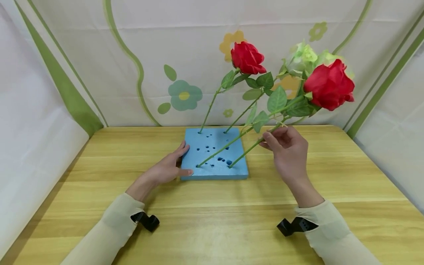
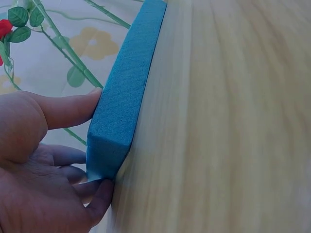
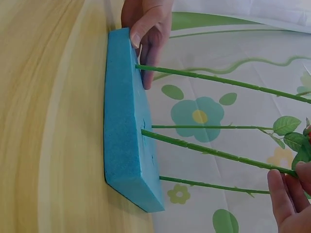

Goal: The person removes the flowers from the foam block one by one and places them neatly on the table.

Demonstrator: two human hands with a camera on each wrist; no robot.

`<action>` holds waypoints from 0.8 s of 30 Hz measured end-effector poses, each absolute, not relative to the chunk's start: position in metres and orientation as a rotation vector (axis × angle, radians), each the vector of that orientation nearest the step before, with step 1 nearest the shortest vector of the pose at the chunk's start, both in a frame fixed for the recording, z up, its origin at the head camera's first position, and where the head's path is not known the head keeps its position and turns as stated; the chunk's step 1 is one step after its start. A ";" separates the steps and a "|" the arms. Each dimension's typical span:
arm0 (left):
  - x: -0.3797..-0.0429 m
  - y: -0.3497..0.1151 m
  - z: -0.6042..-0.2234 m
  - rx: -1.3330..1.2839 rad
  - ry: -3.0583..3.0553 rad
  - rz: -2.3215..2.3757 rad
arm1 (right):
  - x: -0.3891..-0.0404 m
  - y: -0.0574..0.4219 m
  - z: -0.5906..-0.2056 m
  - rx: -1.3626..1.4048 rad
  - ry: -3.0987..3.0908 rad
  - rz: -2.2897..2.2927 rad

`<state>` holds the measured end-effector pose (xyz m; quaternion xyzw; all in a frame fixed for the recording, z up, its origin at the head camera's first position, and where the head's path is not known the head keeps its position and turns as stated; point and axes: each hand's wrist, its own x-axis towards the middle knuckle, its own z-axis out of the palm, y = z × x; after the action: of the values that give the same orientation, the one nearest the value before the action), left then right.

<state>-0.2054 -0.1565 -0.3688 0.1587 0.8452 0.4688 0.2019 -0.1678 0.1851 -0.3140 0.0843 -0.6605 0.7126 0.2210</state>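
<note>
A square blue foam block point(image 1: 215, 173) lies on the table, with several rose stems standing slanted in its holes. My left hand point(image 1: 167, 165) holds the block's left front corner, its thumb on the upper edge and fingers along the side. Above the block, my right hand point(image 1: 291, 154) pinches a green rose stem point(image 3: 209, 148) between thumb and fingers; its lower end sits in the front right hole. That stem's upper part runs behind leaves and a large red rose point(image 1: 329, 86). Another red rose point(image 1: 247, 58) stands at the back left, a pale green rose point(image 1: 299, 59) at the back right.
The wooden table point(image 1: 212, 228) stretches around the block. A white curtain point(image 1: 132, 22) with printed flowers hangs close behind it, and white cloth walls rise at both sides. Several small holes dot the block's upper face. Black wrist cameras point(image 1: 150, 222) sit on both sleeves.
</note>
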 end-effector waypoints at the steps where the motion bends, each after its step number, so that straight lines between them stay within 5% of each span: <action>1: -0.205 -0.157 -0.369 0.446 2.359 1.309 | -0.168 0.186 -0.313 0.226 -1.824 1.960; 24: -0.207 -0.157 -0.370 0.451 2.371 1.294 | -0.176 0.212 -0.304 0.282 -1.624 1.959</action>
<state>-0.2072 -0.1568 -0.3701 0.1614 0.8482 0.4631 0.2002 -0.1760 0.2122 -0.3044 0.1057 -0.6078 0.7330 0.2867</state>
